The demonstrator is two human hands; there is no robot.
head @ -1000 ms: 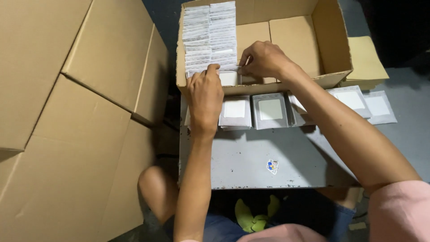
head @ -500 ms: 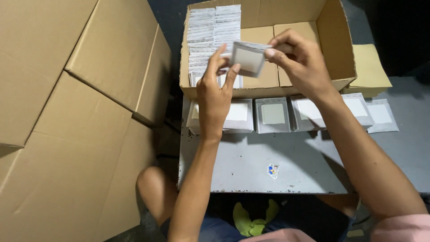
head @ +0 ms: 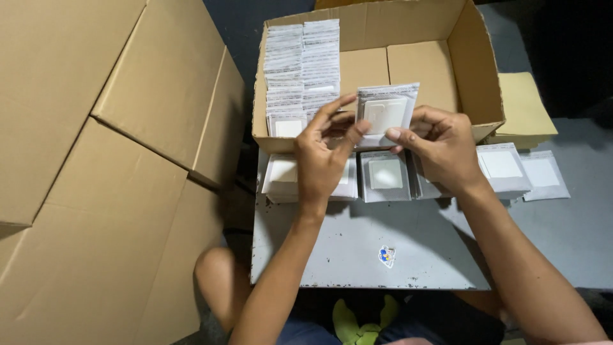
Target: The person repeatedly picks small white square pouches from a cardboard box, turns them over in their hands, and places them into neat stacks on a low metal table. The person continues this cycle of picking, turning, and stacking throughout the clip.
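I see my left hand (head: 322, 153) and right hand (head: 437, 145) both pinching one clear packet (head: 385, 114), fingers closed on its lower edge. It stands upright above the open carton's (head: 476, 76) front wall, long axis vertical, flat face toward me.

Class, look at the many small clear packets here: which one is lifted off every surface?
The packet pinched between the left hand and right hand, in front of the open carton. The others stand inside the carton or lie on the grey table.
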